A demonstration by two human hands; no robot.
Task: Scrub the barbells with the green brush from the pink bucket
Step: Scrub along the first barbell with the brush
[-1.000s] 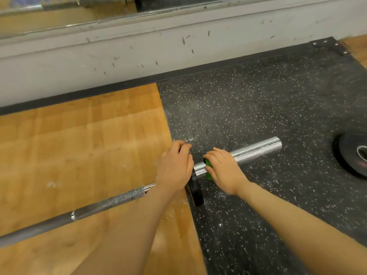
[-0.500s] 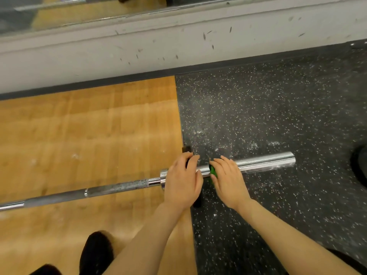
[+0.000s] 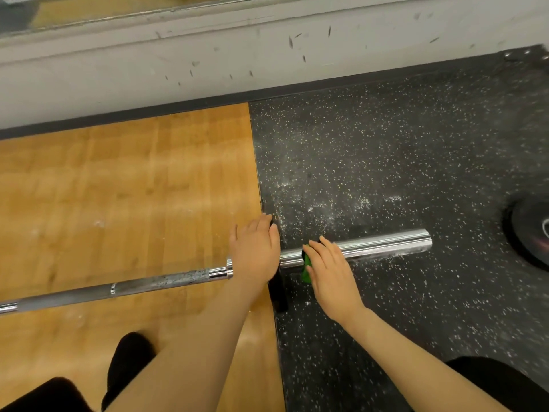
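Note:
A steel barbell (image 3: 166, 280) lies across the floor from lower left to its chrome sleeve (image 3: 383, 244) on the right. My left hand (image 3: 255, 248) rests over the collar where a thin black plate (image 3: 277, 292) stands on the bar; its fingers reach over the plate's top. My right hand (image 3: 329, 270) holds the green brush (image 3: 306, 270) against the sleeve just right of the plate. Only a small green part of the brush shows under the palm. The pink bucket is not in view.
The bar spans a wooden platform (image 3: 118, 188) and speckled black rubber flooring (image 3: 386, 162) dusted with white chalk. A black weight plate (image 3: 528, 233) lies flat at the right edge. A scuffed white wall (image 3: 208, 63) runs behind. My dark-clothed knees are at the bottom.
The view has shifted, bringing the plate at the right back into sight. My left hand has flattened over the collar and plate. My right hand with the brush stays on the sleeve.

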